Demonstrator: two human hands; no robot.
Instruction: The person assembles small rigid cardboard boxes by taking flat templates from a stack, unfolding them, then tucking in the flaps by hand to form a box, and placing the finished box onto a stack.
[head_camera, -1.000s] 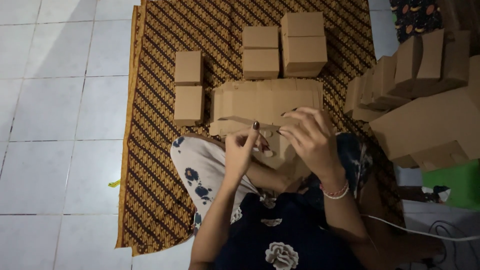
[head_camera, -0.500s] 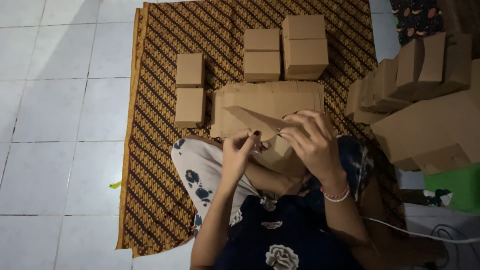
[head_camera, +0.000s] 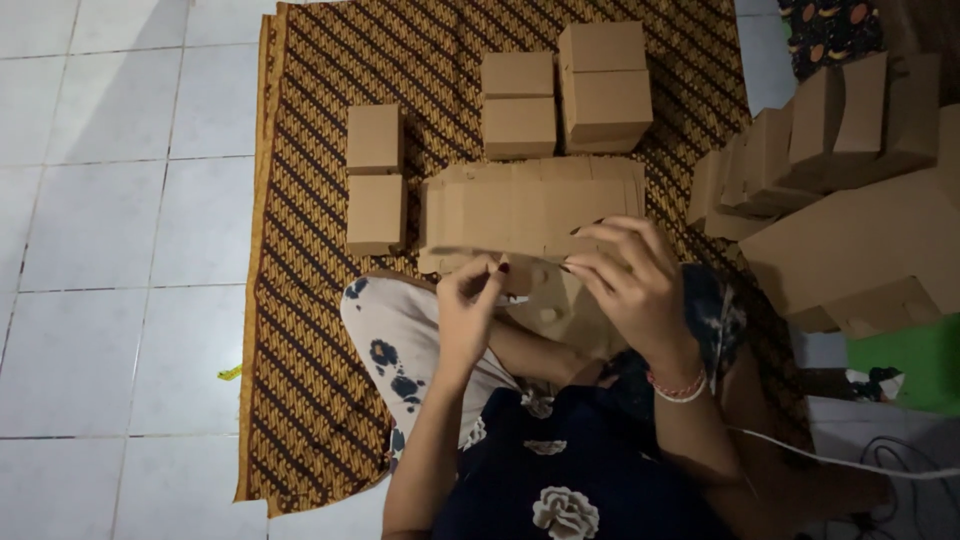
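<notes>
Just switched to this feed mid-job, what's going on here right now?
A person sits on a patterned brown mat, both hands raised over the lap. The left hand and right hand pinch a flat cardboard piece between them. Just beyond lies a stack of flat cardboard blanks. Folded small boxes stand on the mat behind it, and more boxes are heaped at the right.

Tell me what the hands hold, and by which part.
Both hands, left hand and right hand, pinch a flat cardboard piece at its near edge.
</notes>
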